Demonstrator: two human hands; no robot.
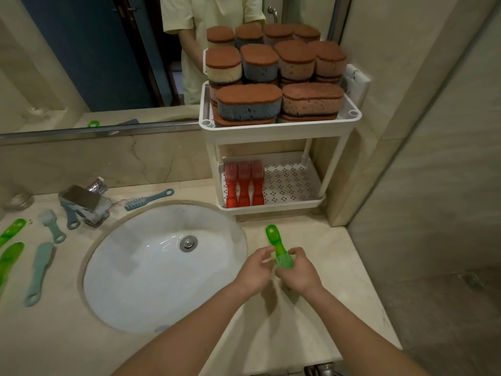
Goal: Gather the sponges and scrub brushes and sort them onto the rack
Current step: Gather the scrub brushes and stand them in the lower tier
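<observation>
A green scrub brush (276, 241) is held over the counter in front of the white two-tier rack (282, 126), handle pointing away from me. My right hand (298, 271) grips its bristle head. My left hand (254, 270) is right beside it, fingers loosely curled at the brush's left side. Sponges (249, 101) with brown tops are piled on the rack's upper tier. Three red brushes (244, 185) lie side by side at the left of the lower tier.
A white sink basin (151, 270) fills the counter's middle. Left of it lie teal brushes (39, 270), green brushes (10, 230) and the chrome faucet (86, 202); another teal brush (149, 199) lies behind the basin. A mirror runs behind, a tiled wall to the right.
</observation>
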